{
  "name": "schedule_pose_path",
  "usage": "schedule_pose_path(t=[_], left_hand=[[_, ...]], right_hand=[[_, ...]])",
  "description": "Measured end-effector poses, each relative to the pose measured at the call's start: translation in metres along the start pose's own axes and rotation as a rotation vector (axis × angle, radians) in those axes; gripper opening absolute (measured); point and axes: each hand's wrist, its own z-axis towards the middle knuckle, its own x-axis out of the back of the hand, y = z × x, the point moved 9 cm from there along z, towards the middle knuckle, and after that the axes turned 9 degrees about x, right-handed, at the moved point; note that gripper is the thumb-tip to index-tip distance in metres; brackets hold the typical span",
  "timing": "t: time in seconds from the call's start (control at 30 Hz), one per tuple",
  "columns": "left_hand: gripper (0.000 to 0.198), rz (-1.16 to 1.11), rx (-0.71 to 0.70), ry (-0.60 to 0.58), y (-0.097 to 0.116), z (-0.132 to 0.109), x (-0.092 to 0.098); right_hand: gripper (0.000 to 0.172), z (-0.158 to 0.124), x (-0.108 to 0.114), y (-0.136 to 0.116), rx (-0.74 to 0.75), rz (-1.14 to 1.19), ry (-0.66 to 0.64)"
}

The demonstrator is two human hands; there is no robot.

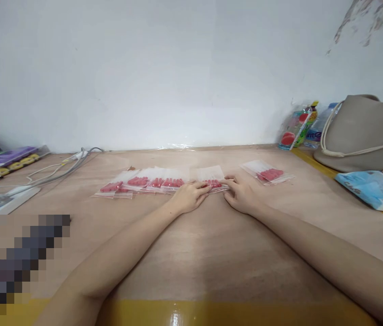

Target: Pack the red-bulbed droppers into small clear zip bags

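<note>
A clear zip bag with small red pieces in its lower part lies flat on the table between my hands. My left hand rests over the bag's lower left corner, its fingers stretched out and the thumb below them. On the other side, my right hand touches the right edge with its fingertips; a gap shows between fingers and thumb. To the left, several similar bags overlap in a row. One more bag lies at an angle, just beyond my right hand. What exactly the red pieces are cannot be made out.
A power strip with cables and some purple and yellow packs lie at the left. Bottles, a grey bag and a blue-white packet stand or lie at the right. Behind the table rises a white wall.
</note>
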Motion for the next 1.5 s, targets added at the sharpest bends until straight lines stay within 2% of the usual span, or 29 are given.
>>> schedule_pose_path(t=[0.1, 0.17, 0.3, 0.4, 0.47, 0.57, 0.67, 0.83, 0.97, 1.2, 1.4, 1.5], left_hand=[[0.031, -0.027, 0.041, -0.012, -0.003, -0.003, 0.000], [0.032, -0.058, 0.068, -0.027, -0.005, -0.004, -0.001], [0.032, -0.075, 0.054, -0.074, -0.005, -0.004, -0.006], [0.030, -0.062, 0.023, -0.088, -0.004, -0.004, -0.006], [0.034, -0.082, 0.032, -0.046, -0.006, -0.004, -0.002], [0.038, -0.049, 0.063, 0.114, -0.011, -0.007, 0.010], [0.023, 0.090, 0.004, 0.228, -0.006, -0.009, 0.015], [0.021, 0.198, -0.114, 0.247, -0.001, -0.008, 0.010], [0.022, 0.276, -0.179, 0.260, 0.001, -0.011, 0.012], [0.024, 0.359, -0.285, 0.288, 0.014, -0.017, 0.019], [0.020, 0.358, -0.279, 0.318, 0.012, -0.018, 0.021], [0.021, 0.352, -0.266, 0.329, 0.011, -0.017, 0.023]], right_hand=[[0.036, 0.002, 0.001, -0.006, 0.068, 0.136, 0.049], [0.035, 0.002, 0.004, -0.005, 0.084, 0.110, 0.078], [0.020, 0.003, 0.005, -0.003, 0.119, -0.116, 0.030], [0.020, 0.005, 0.002, -0.005, 0.161, -0.308, -0.060], [0.020, 0.006, 0.002, -0.007, 0.174, -0.371, -0.094], [0.019, 0.007, 0.004, -0.004, 0.138, -0.364, -0.084], [0.015, 0.005, 0.007, 0.003, 0.069, -0.267, -0.030], [0.015, 0.004, 0.009, 0.002, 0.086, -0.183, 0.013], [0.021, 0.006, 0.014, -0.010, 0.183, -0.330, 0.017], [0.031, 0.009, 0.007, -0.025, 0.355, -0.500, -0.075], [0.028, 0.008, 0.010, -0.018, 0.323, -0.483, -0.048], [0.024, 0.011, 0.011, -0.023, 0.299, -0.412, -0.038]])
